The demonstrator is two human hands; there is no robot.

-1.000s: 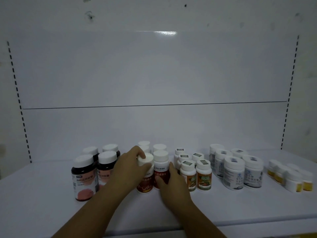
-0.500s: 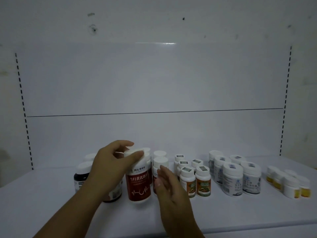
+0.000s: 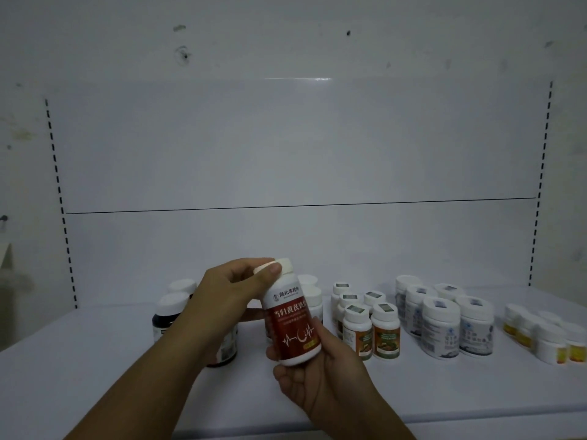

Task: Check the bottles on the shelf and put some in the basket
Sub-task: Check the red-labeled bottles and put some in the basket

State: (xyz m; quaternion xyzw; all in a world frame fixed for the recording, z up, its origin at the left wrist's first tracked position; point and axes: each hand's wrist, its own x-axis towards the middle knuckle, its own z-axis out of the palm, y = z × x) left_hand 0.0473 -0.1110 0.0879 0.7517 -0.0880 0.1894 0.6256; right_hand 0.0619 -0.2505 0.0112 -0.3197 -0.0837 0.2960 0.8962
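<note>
**Red-label bottle held above the shelf in both grips**

The white shelf [image 3: 95,360] carries rows of capped bottles. Every cap is on, so nothing inside them shows.

The left grip [image 3: 228,292] is curled round the white cap of the red-label bottle [image 3: 293,328], with the thumb across the cap's front. The right grip [image 3: 320,373] cups the bottle's base, thumb on the label's edge. Both are clamped on this one bottle, which is slightly tilted above the shelf, in front of the rows.

- **Dark bottles [image 3: 163,322]:** three are in sight at the left, one half hidden behind the left forearm.
- **White bottles with blue print [image 3: 440,331]:** five stand right of centre.
- **Smaller orange-label bottles [image 3: 386,338]:** five stand between the blue-print bottles and the held bottle.
- **Small yellow-label jars [image 3: 548,344]:** these sit at the far right, too blurred to count surely.
</note>
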